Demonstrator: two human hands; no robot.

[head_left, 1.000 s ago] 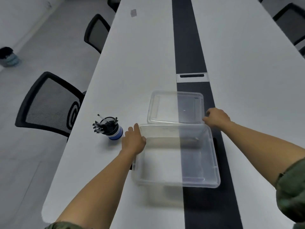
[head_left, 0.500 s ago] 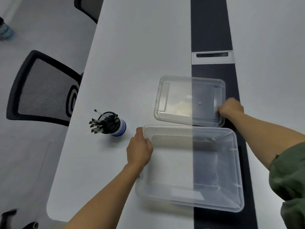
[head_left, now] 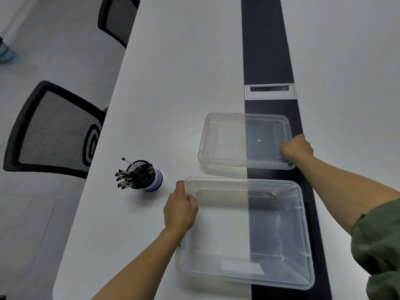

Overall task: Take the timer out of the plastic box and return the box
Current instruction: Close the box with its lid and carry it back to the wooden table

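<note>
Even cool overhead light, soft faint shadows, slight overall softness, wide-angle bending at edges.

A pen holder [head_left: 144, 176] stands on the white bench [head_left: 173, 83]. Two mesh chairs [head_left: 54, 128] stand beside the bench's left edge.

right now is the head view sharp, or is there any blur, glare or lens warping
Head view: mostly sharp; the clear plastic box and its lid look hazy, with soft reflections rather than hard glare. Wide-angle warping fans the table edges and the dark centre strip apart. Lighting is even, with a faint shadow by the pen cup.
</note>
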